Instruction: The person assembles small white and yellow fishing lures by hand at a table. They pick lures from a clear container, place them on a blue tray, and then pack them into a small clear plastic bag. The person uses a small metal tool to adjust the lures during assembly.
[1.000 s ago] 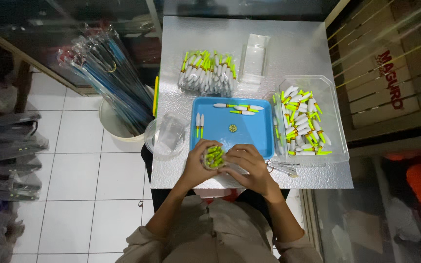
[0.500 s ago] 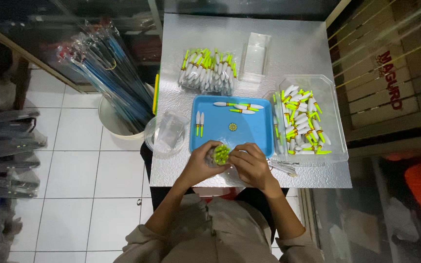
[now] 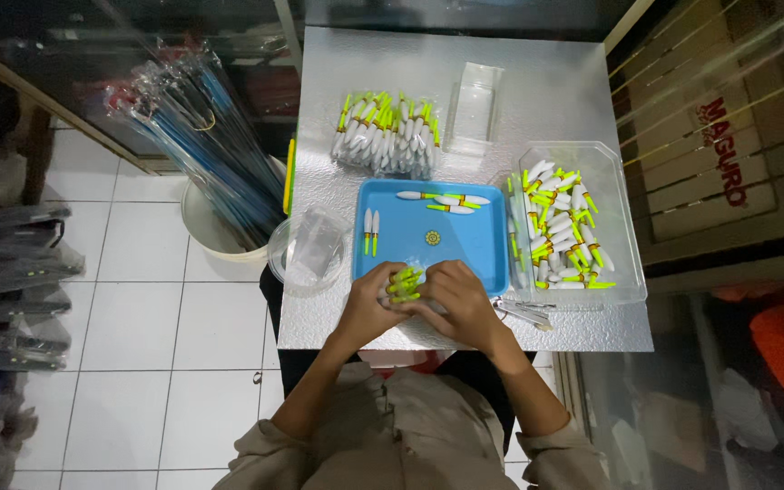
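Note:
My left hand [image 3: 369, 304] and my right hand [image 3: 458, 304] meet at the near edge of a blue tray [image 3: 465, 249] and together grip a small bundle of white floats with yellow-green tips [image 3: 404, 282]. The bundle lies tilted between my fingers, tips pointing up and left. On the tray lie two upright floats [image 3: 370, 230] at the left and a few more floats [image 3: 445, 201] along the far edge. A small round yellow piece [image 3: 432, 238] sits mid-tray.
A clear plastic box [image 3: 623, 231] full of loose floats stands right of the tray. Bagged floats [image 3: 385, 136] lie at the back, beside an empty clear box [image 3: 475, 118]. A round clear container [image 3: 308, 249] sits left. A bucket of long blue packets [image 3: 201, 136] stands on the floor.
The bundle has turned from tips-up facing the camera to lying sideways, and both hands have closed in tighter around it and shifted slightly right.

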